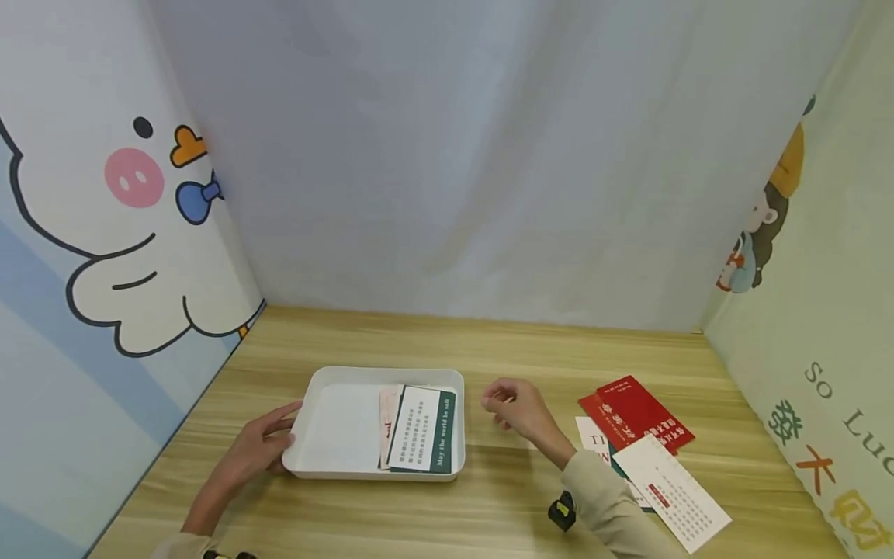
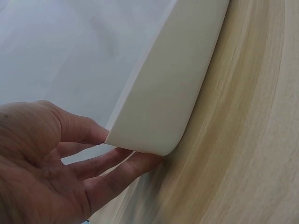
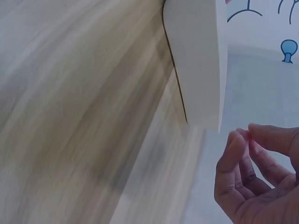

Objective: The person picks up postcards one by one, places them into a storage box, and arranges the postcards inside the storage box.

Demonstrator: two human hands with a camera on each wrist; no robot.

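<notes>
Tray [image 1: 342,423], cards [image 1: 421,431] overlapping inside, left hand [image 1: 253,449] gripping edge

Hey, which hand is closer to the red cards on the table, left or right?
Right. The right hand is just left of the red cards, not touching them; the left hand is farther off, at the white tray's left edge.

Left wall [image 1: 42,466]: pale blue, bearing a white cartoon bird [image 1: 202,272] with an orange beak.
Far backdrop [image 1: 475,171]: plain greyish cloth.
Right wall [image 1: 810,310]: pale green; lettering [image 1: 816,468] near, dark-haired cartoon figure [image 1: 777,211] far.
Table [image 1: 531,349]: wood-grained, yellowish brown.
</notes>
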